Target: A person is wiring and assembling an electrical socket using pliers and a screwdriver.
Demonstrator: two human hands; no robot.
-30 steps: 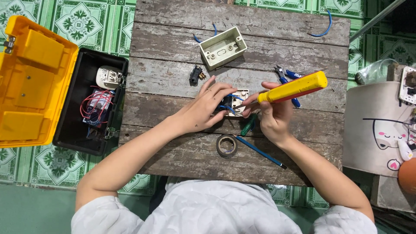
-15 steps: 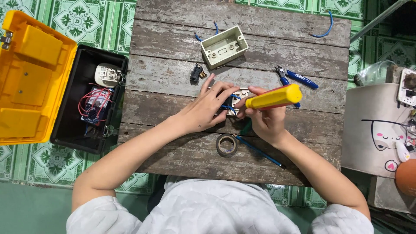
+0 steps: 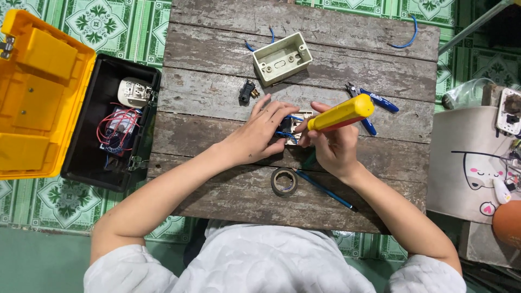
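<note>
Screwdriver (image 3: 341,114), yellow-handled, is gripped in the right hand (image 3: 331,149), fingers closed round it, tip at the switch plate (image 3: 297,123) at frame centre; the left hand (image 3: 259,133) pinches that plate against the table (image 3: 217,108). Wiring appears under way: blue wires meet the plate, while the box (image 3: 282,58) above it sits empty, tape (image 3: 284,182) and cutters (image 3: 374,103) idle.

Weathered plank table (image 3: 217,130) on green patterned floor tiles (image 3: 97,21)

Plank table (image 3: 217,130) with tape roll (image 3: 284,182), pliers (image 3: 374,103)
</note>
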